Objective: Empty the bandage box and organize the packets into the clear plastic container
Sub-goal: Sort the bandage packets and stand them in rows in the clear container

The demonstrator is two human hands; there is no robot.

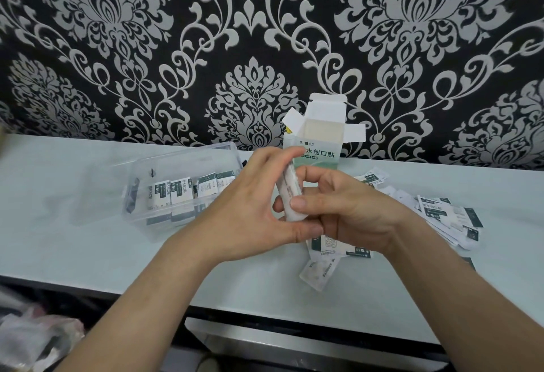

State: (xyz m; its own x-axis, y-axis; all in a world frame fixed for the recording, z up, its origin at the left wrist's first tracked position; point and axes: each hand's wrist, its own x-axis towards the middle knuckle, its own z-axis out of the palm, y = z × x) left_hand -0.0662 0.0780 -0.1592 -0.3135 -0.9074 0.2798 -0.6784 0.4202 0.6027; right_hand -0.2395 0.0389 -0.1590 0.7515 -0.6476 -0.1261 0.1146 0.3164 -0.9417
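My left hand (253,209) and my right hand (347,209) meet above the middle of the white table, both pinching a stack of white bandage packets (290,192) held on edge. Behind them the green-and-white bandage box (321,136) stands upright with its top flaps open. The clear plastic container (153,174) sits to the left, with a row of packets (188,192) standing inside. More loose packets (450,215) lie scattered on the table at the right, and a few loose packets (321,268) lie under my hands.
The white table (73,224) ends at a front edge near me, with a steel surface (294,345) below it. A crumpled plastic bag (32,339) lies low at the left. A black-and-silver patterned wall (265,33) rises right behind the table.
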